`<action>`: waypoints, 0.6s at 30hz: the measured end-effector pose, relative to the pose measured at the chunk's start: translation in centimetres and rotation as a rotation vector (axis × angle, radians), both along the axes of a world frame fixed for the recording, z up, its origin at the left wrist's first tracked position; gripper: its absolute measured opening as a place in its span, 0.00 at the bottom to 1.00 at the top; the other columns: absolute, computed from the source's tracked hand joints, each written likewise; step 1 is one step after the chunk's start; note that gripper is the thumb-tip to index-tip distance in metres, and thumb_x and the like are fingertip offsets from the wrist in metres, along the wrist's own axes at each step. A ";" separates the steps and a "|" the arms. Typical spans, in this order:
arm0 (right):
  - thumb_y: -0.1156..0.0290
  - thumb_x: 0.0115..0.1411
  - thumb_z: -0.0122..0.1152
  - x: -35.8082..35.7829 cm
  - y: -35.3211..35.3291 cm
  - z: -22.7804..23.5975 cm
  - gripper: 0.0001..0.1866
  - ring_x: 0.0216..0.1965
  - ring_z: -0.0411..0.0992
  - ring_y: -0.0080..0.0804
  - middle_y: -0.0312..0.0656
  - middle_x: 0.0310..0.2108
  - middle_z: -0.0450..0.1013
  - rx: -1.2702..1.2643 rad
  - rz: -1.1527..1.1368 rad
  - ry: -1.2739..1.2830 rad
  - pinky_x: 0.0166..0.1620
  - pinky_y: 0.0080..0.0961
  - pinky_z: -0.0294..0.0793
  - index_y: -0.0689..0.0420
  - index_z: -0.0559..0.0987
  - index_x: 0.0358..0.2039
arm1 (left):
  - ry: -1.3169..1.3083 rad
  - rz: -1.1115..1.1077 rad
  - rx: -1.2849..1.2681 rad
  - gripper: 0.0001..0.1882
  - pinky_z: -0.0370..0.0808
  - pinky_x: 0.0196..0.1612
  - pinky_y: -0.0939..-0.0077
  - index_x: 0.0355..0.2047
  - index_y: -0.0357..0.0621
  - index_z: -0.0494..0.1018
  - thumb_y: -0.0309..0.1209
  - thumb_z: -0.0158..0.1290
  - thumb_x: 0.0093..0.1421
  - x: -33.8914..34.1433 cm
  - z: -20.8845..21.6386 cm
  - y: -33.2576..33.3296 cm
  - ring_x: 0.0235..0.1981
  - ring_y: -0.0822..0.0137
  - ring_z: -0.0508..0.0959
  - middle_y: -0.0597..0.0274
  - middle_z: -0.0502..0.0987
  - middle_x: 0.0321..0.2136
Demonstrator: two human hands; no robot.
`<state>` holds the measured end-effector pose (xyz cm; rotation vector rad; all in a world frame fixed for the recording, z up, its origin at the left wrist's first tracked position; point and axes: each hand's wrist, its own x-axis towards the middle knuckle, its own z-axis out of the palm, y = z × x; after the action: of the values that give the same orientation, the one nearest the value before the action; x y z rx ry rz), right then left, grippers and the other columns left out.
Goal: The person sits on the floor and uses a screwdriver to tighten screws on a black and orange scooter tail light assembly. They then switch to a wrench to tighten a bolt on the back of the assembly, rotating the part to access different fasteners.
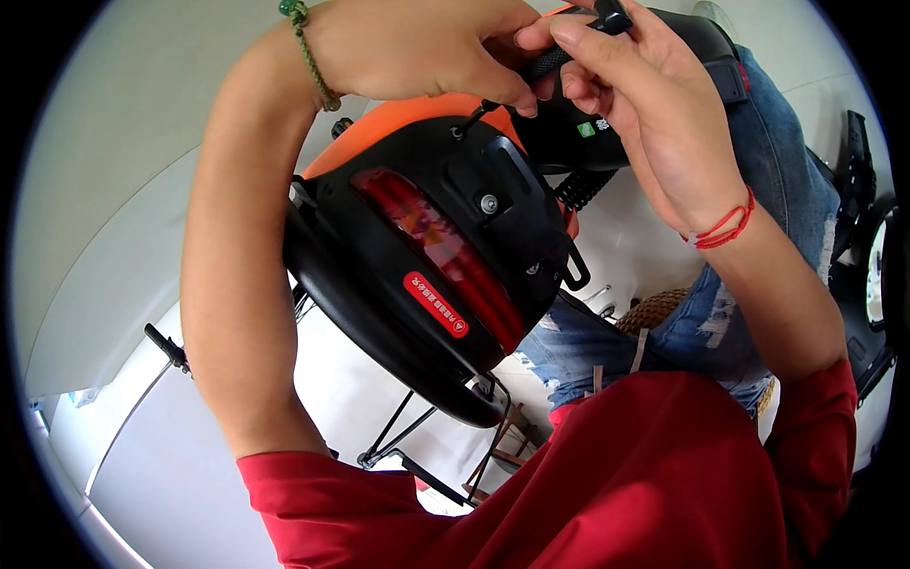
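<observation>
A black hand tool with a knurled grip (547, 63) slants across the top of the view. Its thin shaft runs down-left to a fixing point on the black tail cover (507, 204) of an orange and black scooter. My left hand (427, 47) bends over from the left, fingertips closed on the tool near its shaft. My right hand (654, 104) has its thumb and fingers closed around the tool's upper end (611, 17). Exactly how the tool's tip meets the cover is too small to tell. A red tail light (436, 247) and a silver bolt (489, 204) sit on the cover.
A black curved grab rail (370, 327) borders the cover's near-left side. A coiled black spring (585, 188) shows beneath. My jeans-clad leg (777, 161) stands at the right, beside black parts (858, 161). A thin black metal frame (393, 431) stands below.
</observation>
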<state>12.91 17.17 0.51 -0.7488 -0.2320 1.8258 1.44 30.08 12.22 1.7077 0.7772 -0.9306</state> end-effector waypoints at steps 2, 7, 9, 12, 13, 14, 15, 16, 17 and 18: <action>0.74 0.67 0.57 0.0 0.0 0.3 0.17 0.32 0.71 0.17 0.39 0.41 0.77 0.034 -0.009 -0.042 0.36 0.13 0.70 0.64 0.67 0.54 | 0.039 0.028 0.008 0.14 0.73 0.42 0.74 0.42 0.35 0.76 0.29 0.60 0.58 0.2 -0.6 0.0 0.36 0.68 0.77 0.55 0.81 0.36; 0.74 0.67 0.57 -0.3 -0.1 0.5 0.19 0.33 0.70 0.17 0.38 0.42 0.76 0.016 -0.030 -0.051 0.36 0.13 0.70 0.65 0.67 0.56 | 0.173 0.069 0.080 0.14 0.73 0.42 0.73 0.42 0.35 0.76 0.28 0.59 0.57 0.4 -1.9 -0.1 0.35 0.67 0.78 0.55 0.82 0.35; 0.74 0.67 0.58 -0.3 -0.2 0.4 0.20 0.33 0.70 0.18 0.38 0.42 0.75 -0.003 -0.026 -0.046 0.37 0.13 0.70 0.65 0.67 0.56 | 0.183 0.089 0.056 0.14 0.74 0.42 0.72 0.42 0.35 0.76 0.28 0.59 0.56 0.4 -1.6 0.0 0.35 0.66 0.78 0.54 0.81 0.35; 0.73 0.66 0.59 -0.2 -0.2 0.3 0.20 0.33 0.70 0.17 0.37 0.41 0.75 -0.038 -0.027 -0.057 0.36 0.13 0.70 0.64 0.68 0.56 | 0.103 0.143 -0.018 0.16 0.73 0.42 0.71 0.43 0.34 0.76 0.30 0.60 0.57 0.4 -0.8 -0.1 0.36 0.65 0.78 0.53 0.81 0.35; 0.73 0.66 0.60 -0.1 -0.2 0.3 0.19 0.33 0.70 0.17 0.37 0.41 0.75 -0.037 -0.032 -0.072 0.36 0.13 0.70 0.64 0.69 0.55 | 0.113 0.099 0.016 0.17 0.73 0.42 0.71 0.44 0.34 0.76 0.31 0.60 0.57 0.6 -0.5 0.1 0.36 0.64 0.78 0.52 0.81 0.35; 0.73 0.66 0.60 -0.1 -0.2 0.3 0.19 0.33 0.70 0.17 0.37 0.41 0.75 -0.036 -0.035 -0.086 0.36 0.13 0.70 0.64 0.69 0.55 | 0.141 0.056 0.060 0.17 0.73 0.42 0.71 0.44 0.34 0.75 0.31 0.60 0.57 0.9 -0.4 0.1 0.37 0.64 0.78 0.52 0.81 0.35; 0.72 0.66 0.60 -0.1 -0.2 0.3 0.19 0.32 0.70 0.17 0.37 0.41 0.75 -0.043 -0.054 -0.079 0.35 0.13 0.70 0.64 0.70 0.55 | 0.170 0.013 0.102 0.18 0.73 0.42 0.71 0.45 0.34 0.75 0.32 0.60 0.57 1.1 -0.2 0.2 0.37 0.64 0.78 0.52 0.81 0.35; 0.72 0.66 0.61 -0.1 -0.2 0.4 0.19 0.32 0.70 0.17 0.37 0.40 0.76 -0.048 -0.074 -0.070 0.35 0.13 0.69 0.64 0.70 0.54 | 0.215 -0.029 0.154 0.18 0.73 0.43 0.71 0.45 0.34 0.75 0.32 0.60 0.57 1.5 -0.6 0.2 0.37 0.64 0.78 0.52 0.81 0.35; 0.72 0.66 0.61 -0.2 -0.2 0.5 0.18 0.32 0.70 0.17 0.37 0.40 0.76 -0.047 -0.077 -0.073 0.35 0.13 0.69 0.64 0.71 0.54 | 0.209 -0.046 0.156 0.18 0.73 0.43 0.71 0.45 0.34 0.75 0.33 0.60 0.58 1.5 -0.5 0.2 0.37 0.63 0.78 0.52 0.81 0.36; 0.72 0.66 0.61 -0.2 -0.2 0.6 0.18 0.32 0.70 0.17 0.37 0.39 0.76 -0.046 -0.080 -0.076 0.35 0.13 0.69 0.64 0.71 0.53 | 0.204 -0.063 0.158 0.19 0.73 0.43 0.71 0.45 0.34 0.75 0.34 0.60 0.58 1.5 -0.5 0.1 0.38 0.63 0.78 0.52 0.81 0.36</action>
<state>12.68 16.97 1.13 -0.8496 -0.2072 1.7343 2.96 30.17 11.75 1.8003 0.9571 -1.1244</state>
